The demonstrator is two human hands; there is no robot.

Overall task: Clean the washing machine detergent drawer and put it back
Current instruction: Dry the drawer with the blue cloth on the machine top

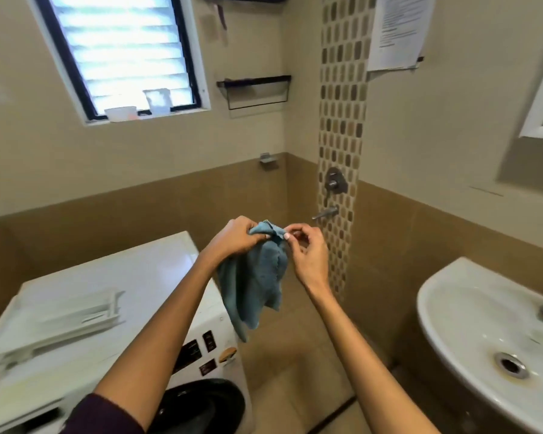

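A blue cloth (257,283) hangs in the air in front of me, above the floor beside the washing machine (157,270). My left hand (235,238) grips its top edge in a fist. My right hand (306,249) pinches the same top edge between thumb and forefinger. The white detergent drawer (63,314) lies on top of the machine at the left, apart from both hands. At the lower left edge, the drawer slot on the machine's front (41,418) looks dark and open.
A white wash basin (445,308) with a tap stands at the right. A shower mixer and spout (333,195) sit on the mosaic strip ahead. The machine's dark round door (201,405) is below my left arm. Tiled floor lies between machine and basin.
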